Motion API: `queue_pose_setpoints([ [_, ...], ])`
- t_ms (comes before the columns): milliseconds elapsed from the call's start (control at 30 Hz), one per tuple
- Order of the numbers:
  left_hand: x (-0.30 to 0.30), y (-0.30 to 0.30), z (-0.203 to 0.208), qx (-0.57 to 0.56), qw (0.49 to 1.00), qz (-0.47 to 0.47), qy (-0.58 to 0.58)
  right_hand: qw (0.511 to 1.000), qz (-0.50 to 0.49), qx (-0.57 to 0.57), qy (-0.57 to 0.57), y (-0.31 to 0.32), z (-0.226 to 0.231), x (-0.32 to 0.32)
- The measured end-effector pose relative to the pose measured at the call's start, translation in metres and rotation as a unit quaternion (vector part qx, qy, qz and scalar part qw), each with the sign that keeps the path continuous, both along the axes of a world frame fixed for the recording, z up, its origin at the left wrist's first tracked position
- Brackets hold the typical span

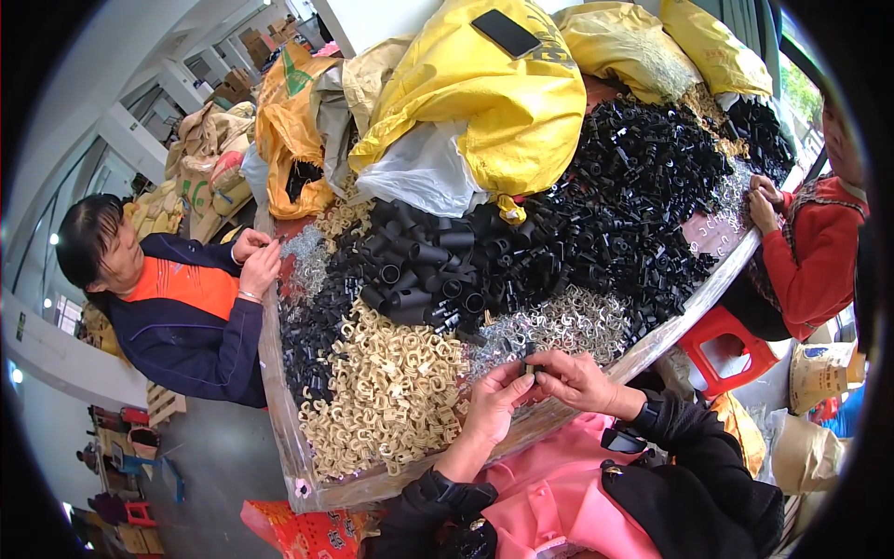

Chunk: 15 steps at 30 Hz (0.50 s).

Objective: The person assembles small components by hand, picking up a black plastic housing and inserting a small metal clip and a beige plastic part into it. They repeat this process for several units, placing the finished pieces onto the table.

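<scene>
Just above the table's near edge, my left hand (500, 396) and my right hand (579, 380) meet fingertip to fingertip. Both are closed around a small black plastic part (531, 369), which is mostly hidden by the fingers. Beyond them lies a heap of small silvery metal clips (568, 326). A pile of cream-coloured plastic hooks (386, 396) spreads to the left of my left hand. Farther back are black tube-shaped pieces (414, 256), and a big mound of black plastic parts (633, 196) fills the right side.
A yellow sack (475, 93) with a black phone (506, 34) on it stands at the back. One person (177, 289) sits at the left, another (819, 224) at the right, both handling small parts. A red stool (726, 349) is beside the wooden table edge (652, 345).
</scene>
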<state>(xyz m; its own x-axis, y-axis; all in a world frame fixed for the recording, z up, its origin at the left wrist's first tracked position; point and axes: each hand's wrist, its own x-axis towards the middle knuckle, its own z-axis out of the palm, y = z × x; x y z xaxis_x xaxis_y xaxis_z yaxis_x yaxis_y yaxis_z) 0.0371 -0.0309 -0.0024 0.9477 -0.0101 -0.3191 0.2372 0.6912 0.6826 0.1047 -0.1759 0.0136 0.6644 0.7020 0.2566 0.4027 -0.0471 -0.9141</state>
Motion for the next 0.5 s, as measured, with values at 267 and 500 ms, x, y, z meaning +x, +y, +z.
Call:
queue_pose_setpoints([
  [267, -0.006, 0.001, -0.013, -0.034, 0.998, -0.047, 0.037, 0.986, -0.014, 0.055, -0.154, -0.005, -0.018, 0.01],
  [500, -0.007, 0.004, -0.022, -0.031, 0.995, -0.082, 0.043, 0.965, 0.027, -0.037, -0.257, -0.004, -0.019, 0.01],
])
